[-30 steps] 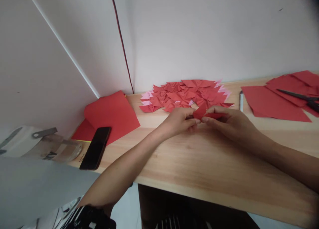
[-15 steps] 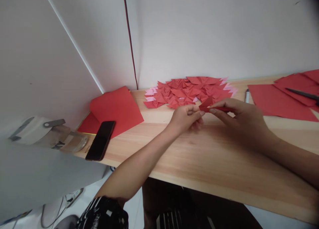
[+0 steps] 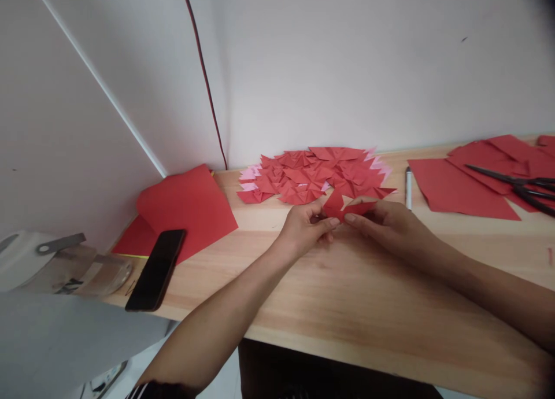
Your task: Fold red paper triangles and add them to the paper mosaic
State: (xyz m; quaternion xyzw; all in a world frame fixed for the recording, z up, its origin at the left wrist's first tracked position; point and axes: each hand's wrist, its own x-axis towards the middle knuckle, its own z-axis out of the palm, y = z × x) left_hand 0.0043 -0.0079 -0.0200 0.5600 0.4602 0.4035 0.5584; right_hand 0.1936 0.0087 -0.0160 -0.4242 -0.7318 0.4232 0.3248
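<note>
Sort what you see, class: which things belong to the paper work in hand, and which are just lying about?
Belong:
red piece, in left hand and right hand
folded pile behind it
likely the right sheets, with scissors on them
perhaps the left sheets

Lying about:
phone, partly on the left sheets
bottle
pen, probably

We see a smooth, grained wooden desk (image 3: 347, 295). The phone (image 3: 156, 272) has a glossy black face. Just behind the phone, the red sheets (image 3: 188, 205) are matt paper; to its left, the bottle (image 3: 97, 270) looks of clear plastic; to its right, the folded piece (image 3: 333, 203) seems matt paper.
</note>
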